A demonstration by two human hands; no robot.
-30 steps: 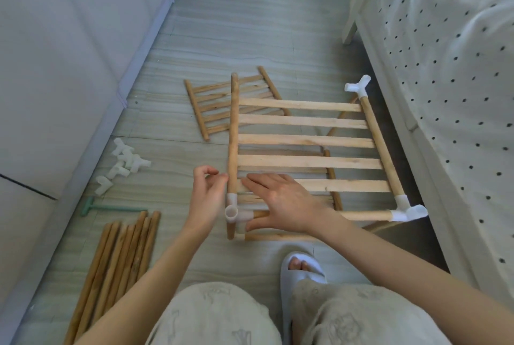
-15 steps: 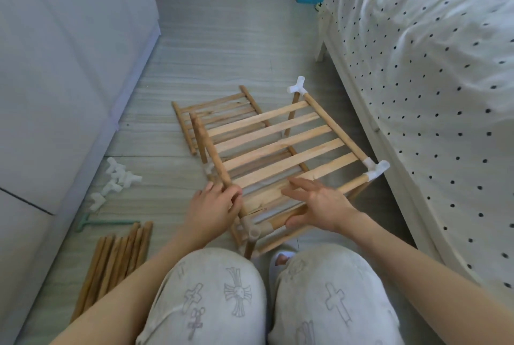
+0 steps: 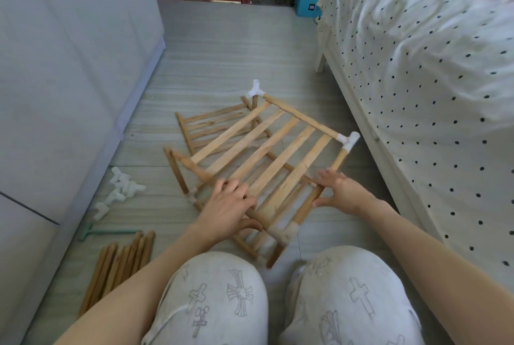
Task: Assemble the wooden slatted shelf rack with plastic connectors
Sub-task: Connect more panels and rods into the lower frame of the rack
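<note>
Grey floor boards (image 3: pixel 222 47) run between a white cupboard (image 3: pixel 69 66) on your left and a bed with a dotted sheet (image 3: pixel 417 72) on your right. You sit low with both knees (image 3: pixel 222 289) up in front.

Your left hand (image 3: pixel 226 209) lies on the near side of the slatted shelf rack (image 3: pixel 267 147). Its fingers spread over the slat ends and its thumb curls under the near rail, so it holds that rail. Your right hand (image 3: pixel 340 191) pinches the round side post (image 3: pixel 319 191), fingers on top and thumb below. Both hands are clamped on wood, not loose.

From your hands, the rack runs away from you and tips up toward the bed. Its long slats point from near left to far right. A white plastic connector (image 3: pixel 349 141) caps the corner just past your right hand, and another (image 3: pixel 255 91) sits at the far corner. The near corner connector (image 3: pixel 283 232) is between your hands, close to your knees, a bit blurry.

A second slatted panel (image 3: pixel 205 127) lies flat on the floor behind the rack. Spare connectors (image 3: pixel 119 188) sit in a heap well off to your left, with a green tool (image 3: pixel 105 232) and a bunch of loose wooden rods (image 3: pixel 122 264) nearer you.

I think more rods go on next. Your left hand is the closer one to them.
</note>
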